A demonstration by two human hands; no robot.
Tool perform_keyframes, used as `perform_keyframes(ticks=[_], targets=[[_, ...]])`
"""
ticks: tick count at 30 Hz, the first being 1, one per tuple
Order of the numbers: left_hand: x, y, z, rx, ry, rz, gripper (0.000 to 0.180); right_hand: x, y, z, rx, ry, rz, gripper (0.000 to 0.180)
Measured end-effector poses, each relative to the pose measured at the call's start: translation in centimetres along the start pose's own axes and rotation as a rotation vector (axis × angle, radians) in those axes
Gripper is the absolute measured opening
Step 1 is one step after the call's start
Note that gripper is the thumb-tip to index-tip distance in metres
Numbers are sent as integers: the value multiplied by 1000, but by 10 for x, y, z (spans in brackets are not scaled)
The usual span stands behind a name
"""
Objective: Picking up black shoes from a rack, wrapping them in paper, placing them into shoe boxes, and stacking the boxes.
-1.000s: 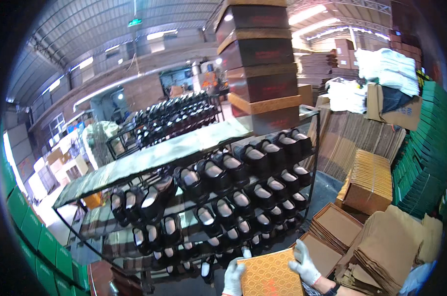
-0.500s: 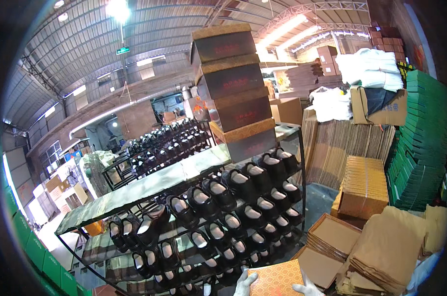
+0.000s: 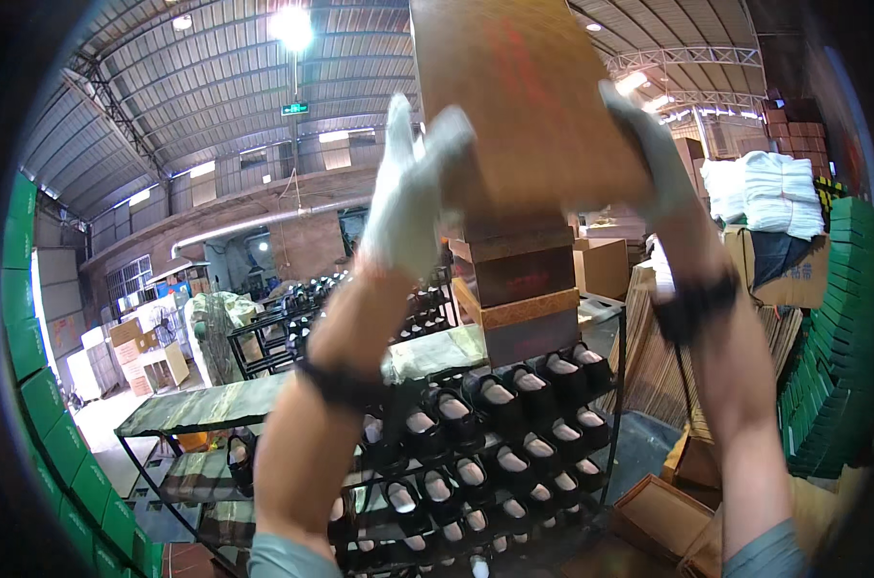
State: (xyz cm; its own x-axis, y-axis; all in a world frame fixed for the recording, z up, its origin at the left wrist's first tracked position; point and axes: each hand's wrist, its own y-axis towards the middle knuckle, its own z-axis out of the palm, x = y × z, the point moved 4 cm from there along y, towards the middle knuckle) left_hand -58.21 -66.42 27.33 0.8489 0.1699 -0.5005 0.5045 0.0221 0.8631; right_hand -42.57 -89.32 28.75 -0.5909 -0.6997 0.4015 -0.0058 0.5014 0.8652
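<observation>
One box (image 3: pixel 529 106), brown with a red mark on its face, fills the upper centre of the frame, raised between the left hand (image 3: pixel 403 197) and the right hand (image 3: pixel 661 159). Both hands wear pale gloves, and the fingers (image 3: pixel 398 120) of each are clamped on the box, one hand at its left side and one at its right. A black band (image 3: pixel 345 385) rings the left wrist and another the right; grey-blue sleeves (image 3: pixel 292 557) show at the bottom edge.

Just below the box, right of centre, a stack (image 3: pixel 529 332) of dark boxes with orange-brown lids stands on the right end of a rack (image 3: pixel 196 409). Blur makes it hard to say whether the held box touches the stack or only overlaps it in view. Rows of black shoes (image 3: pixel 500 395) with pale insoles stand on the rack's lower shelves, across the lower centre. Farther back, left of centre, a second rack (image 3: pixel 259 332) carries more dark shoes, partly behind the left forearm.

Green boxes (image 3: pixel 56 414) are piled along the left edge of the frame, and more green pieces (image 3: pixel 832 356) stand along the right edge. White bundles (image 3: pixel 765 193) rest on a carton (image 3: pixel 803 284) at upper right, above upright cardboard sheets (image 3: pixel 639 356). Open trays (image 3: pixel 663 515) lie at lower right. A lamp (image 3: pixel 292 27) and a green sign (image 3: pixel 295 109) hang at upper left.
</observation>
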Motion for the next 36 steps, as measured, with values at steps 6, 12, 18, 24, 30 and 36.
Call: perform_keyframes(ticks=[6, 12, 18, 24, 30, 36], targets=[[-5, 144, -35, -157, 909, 666, 62, -51, 154, -67, -671, -1012, -487, 67], [22, 173, -50, 16, 1487, 245, 53, -110, 174, -72, -496, -1557, 11, 60], [49, -119, -120, -48, 1220, 718, 35, -128, -72, 68, -476, -814, -173, 47], [180, -854, -269, -487, 1439, -1476, 82, -68, -521, 102, -244, -1148, 1239, 36], [115, -1266, -178, 364, 1065, -2246, 59, 7, -736, 150, 102, -1208, 1914, 16], [200, -1192, -184, 647, 1048, -2123, 36, -12, -698, 108, -66, -1237, 1867, 25]])
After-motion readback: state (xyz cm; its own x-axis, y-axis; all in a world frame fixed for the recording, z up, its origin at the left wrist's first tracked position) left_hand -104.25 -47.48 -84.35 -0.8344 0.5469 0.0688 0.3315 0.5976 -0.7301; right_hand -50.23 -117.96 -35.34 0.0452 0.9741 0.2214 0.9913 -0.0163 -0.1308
